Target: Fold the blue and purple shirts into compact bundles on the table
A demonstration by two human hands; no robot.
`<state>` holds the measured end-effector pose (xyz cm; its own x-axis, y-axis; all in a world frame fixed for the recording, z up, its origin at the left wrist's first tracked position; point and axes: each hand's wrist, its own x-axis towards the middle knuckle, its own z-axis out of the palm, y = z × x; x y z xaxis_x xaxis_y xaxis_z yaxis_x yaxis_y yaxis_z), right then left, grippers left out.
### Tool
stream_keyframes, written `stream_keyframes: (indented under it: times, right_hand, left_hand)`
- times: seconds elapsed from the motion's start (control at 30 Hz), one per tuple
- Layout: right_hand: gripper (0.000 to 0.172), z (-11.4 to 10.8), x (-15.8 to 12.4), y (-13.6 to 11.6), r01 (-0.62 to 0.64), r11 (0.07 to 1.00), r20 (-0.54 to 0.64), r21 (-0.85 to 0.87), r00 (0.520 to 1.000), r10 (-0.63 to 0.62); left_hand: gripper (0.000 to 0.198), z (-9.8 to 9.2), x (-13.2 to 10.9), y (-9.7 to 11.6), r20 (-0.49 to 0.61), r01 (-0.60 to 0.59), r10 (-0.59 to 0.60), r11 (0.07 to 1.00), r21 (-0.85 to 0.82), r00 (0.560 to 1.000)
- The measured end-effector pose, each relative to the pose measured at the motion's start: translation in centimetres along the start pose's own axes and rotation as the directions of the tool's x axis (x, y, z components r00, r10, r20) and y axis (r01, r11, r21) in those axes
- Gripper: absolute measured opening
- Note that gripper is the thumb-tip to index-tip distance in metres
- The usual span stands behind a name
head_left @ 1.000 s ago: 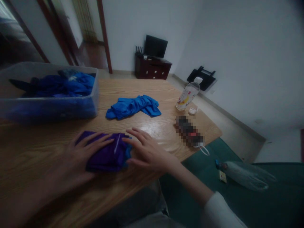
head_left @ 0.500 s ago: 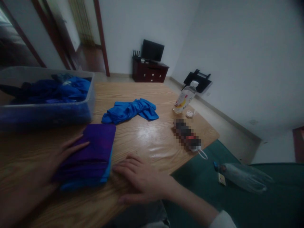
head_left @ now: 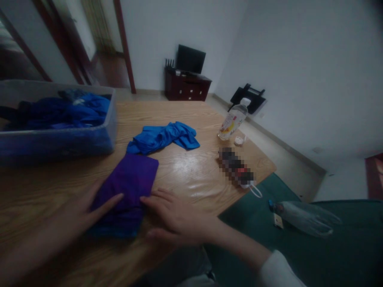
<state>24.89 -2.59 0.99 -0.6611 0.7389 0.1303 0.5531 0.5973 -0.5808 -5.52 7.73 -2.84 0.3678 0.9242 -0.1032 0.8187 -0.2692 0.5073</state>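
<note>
Two hands rest flat on one folded purple cloth on the table.

From the left: one clear bin (head_left: 56, 135) with blue clothes inside; the left hand (head_left: 74, 217), fingers spread flat, on the purple cloth (head_left: 128, 187) at the near table (head_left: 185, 167) edge; the right hand (head_left: 175, 217), open and flat, touching the cloth's right side. Behind lies one loose blue garment (head_left: 163, 136). Further right stand one bottle (head_left: 231, 121) and one blurred object (head_left: 237, 171). Nothing covers the cloth except the fingers.
</note>
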Motion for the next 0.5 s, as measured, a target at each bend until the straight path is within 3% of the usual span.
stream_keyframes:
  times: [0.13,0.2,0.23,0.27,0.3,0.4,0.43,0.5]
  right_hand:
    - [0.06,0.7,-1.9,-1.2,0.087,0.996,-0.028,-0.013,0.996,-0.087]
    - [0.048,0.3,-4.6,-0.8,0.073,0.996,-0.152,-0.042,0.985,-0.079]
    - [0.042,0.0,-6.4,-0.3,0.01,0.996,-0.26,-0.085,0.965,-0.032]
    - [0.039,-0.3,-8.4,0.4,-0.103,0.984,-0.416,-0.147,0.909,0.033]
    - [0.037,-0.5,-10.6,1.3,-0.232,0.953,-0.571,-0.194,0.817,0.083]
    - [0.028,-0.8,-16.7,4.4,-0.62,0.752,-0.862,-0.222,0.485,0.145]
    - [0.026,-0.8,-18.4,5.4,-0.696,0.684,-0.903,-0.218,0.41,0.129]
    - [0.028,-0.7,-20.9,6.9,-0.779,0.589,-0.931,-0.212,0.344,0.12]
  left_hand:
    - [0.08,-1.5,2.9,2.4,0.218,-0.126,0.143,0.988,-0.089,0.966]
    - [0.071,-2.2,4.1,3.8,0.261,-0.224,0.242,0.97,-0.097,0.935]
    - [0.067,-2.4,4.4,4.6,0.259,-0.265,0.28,0.96,-0.09,0.924]
    - [0.064,-2.5,4.5,5.4,0.239,-0.299,0.306,0.952,-0.066,0.922]
    - [0.061,-2.6,4.3,6.2,0.208,-0.325,0.323,0.945,-0.027,0.923]
    - [0.066,-2.5,2.9,7.5,0.143,-0.343,0.327,0.933,0.108,0.934]
    - [0.073,-2.4,2.3,7.6,0.15,-0.335,0.315,0.932,0.136,0.937]
    - [0.091,-2.1,1.4,7.4,0.186,-0.32,0.289,0.933,0.166,0.939]
